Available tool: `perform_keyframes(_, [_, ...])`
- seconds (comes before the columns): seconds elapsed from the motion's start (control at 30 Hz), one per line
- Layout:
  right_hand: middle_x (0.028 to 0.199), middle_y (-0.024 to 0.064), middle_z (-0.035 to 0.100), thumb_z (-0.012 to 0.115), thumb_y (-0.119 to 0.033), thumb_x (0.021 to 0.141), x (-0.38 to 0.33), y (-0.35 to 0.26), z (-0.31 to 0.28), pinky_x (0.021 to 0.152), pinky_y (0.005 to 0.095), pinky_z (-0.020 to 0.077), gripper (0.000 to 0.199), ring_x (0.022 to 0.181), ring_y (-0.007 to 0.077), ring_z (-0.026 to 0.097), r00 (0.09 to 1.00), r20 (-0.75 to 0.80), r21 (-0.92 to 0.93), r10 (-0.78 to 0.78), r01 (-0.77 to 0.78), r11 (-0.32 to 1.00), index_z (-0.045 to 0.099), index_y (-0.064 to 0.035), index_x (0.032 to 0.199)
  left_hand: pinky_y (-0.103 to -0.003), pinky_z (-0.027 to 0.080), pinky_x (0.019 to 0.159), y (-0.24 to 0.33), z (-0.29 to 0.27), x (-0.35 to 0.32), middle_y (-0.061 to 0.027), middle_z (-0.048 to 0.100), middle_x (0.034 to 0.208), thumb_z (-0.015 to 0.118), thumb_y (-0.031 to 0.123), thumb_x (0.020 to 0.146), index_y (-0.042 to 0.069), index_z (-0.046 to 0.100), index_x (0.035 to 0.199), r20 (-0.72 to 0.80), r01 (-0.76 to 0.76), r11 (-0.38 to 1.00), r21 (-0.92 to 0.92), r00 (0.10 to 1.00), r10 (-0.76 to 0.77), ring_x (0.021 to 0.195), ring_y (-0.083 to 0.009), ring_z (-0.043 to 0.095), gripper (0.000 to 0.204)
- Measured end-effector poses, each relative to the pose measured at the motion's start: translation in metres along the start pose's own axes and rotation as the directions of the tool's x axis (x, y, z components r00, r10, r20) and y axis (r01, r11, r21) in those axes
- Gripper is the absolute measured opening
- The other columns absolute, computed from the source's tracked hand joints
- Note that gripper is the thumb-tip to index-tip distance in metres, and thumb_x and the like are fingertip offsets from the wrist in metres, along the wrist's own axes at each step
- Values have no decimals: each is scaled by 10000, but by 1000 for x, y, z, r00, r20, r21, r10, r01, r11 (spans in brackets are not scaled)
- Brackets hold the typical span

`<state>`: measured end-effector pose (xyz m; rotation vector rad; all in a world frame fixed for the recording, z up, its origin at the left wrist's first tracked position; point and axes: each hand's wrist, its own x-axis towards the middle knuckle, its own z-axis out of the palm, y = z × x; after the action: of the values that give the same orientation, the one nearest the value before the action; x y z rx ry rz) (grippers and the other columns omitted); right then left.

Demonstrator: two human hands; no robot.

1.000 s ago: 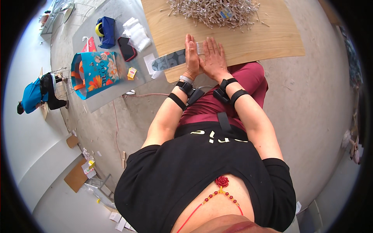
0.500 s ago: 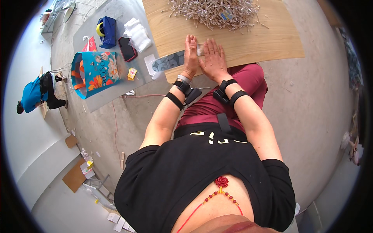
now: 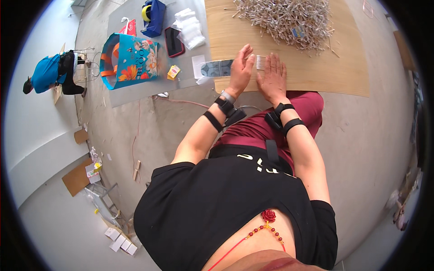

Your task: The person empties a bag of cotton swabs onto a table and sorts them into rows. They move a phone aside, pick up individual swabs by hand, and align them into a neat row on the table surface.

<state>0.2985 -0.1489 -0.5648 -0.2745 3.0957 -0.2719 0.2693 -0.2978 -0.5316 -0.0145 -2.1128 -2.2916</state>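
My left hand (image 3: 242, 67) stands on its edge on a pale wooden board (image 3: 343, 67), with its fingers closed over the end of a clear plastic packet (image 3: 216, 68). A short row of thin white sticks (image 3: 261, 62) shows between my two hands. My right hand (image 3: 272, 77) lies flat on the board just right of that row, fingers slightly apart and touching the sticks. A big loose pile of the same sticks (image 3: 285, 20) lies further back on the board. Black straps wrap both wrists.
A grey mat (image 3: 135, 88) to the left carries a flowered bag (image 3: 129, 61), a blue tape dispenser (image 3: 153, 16), a dark phone (image 3: 173, 41) and white folded packets (image 3: 190, 28). A person in blue (image 3: 49, 74) crouches far left. Cardboard scraps (image 3: 77, 178) lie on the concrete floor.
Both hands stay side by side on the row of sticks and the packet. Only the view has shifted a little.
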Motion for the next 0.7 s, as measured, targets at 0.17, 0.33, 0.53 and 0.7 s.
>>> perform_keyframes(0.17, [1719, 130, 141, 455, -470, 1006, -2, 4, 5, 1277, 496, 65, 804, 1599, 265, 76, 997, -76, 12, -23, 24, 1000, 192, -42, 1633, -320, 513, 891, 16, -91, -5, -67, 690, 1139, 604, 107, 1016, 48, 678, 1215, -338, -115, 829, 547, 876, 345, 1049, -156, 640, 221])
perform_keyframes(0.33, [1720, 128, 141, 452, -472, 1007, 2, -2, 2, 1280, 487, 54, 802, 1600, 262, 61, 997, -68, 7, -39, 39, 999, 197, -37, 1630, -467, 438, 1013, -59, -249, -16, -101, 616, 1187, 743, 146, 832, 97, 672, 1172, -448, 218, 460, 861, 752, 484, 1163, -309, 546, 351])
perform_keyframes(0.53, [1722, 120, 136, 439, -473, 1007, 1, 1, 5, 1283, 479, 32, 800, 1602, 263, 47, 996, -81, 25, -35, 37, 999, 191, -37, 1632, -469, 429, 1038, -74, -313, -24, -118, 619, 1212, 864, 267, 751, 121, 695, 1181, -501, 414, 291, 862, 778, 378, 1188, -315, 537, 484])
perform_keyframes(0.7, [1722, 118, 137, 436, -470, 1002, 0, 3, 7, 1284, 480, 26, 805, 1602, 265, 44, 997, -75, 7, -31, 32, 999, 186, -39, 1633, -421, 473, 983, -73, -324, -24, -104, 665, 1078, 902, 257, 716, 95, 746, 1018, -437, 326, 365, 872, 855, 280, 1098, -299, 589, 377])
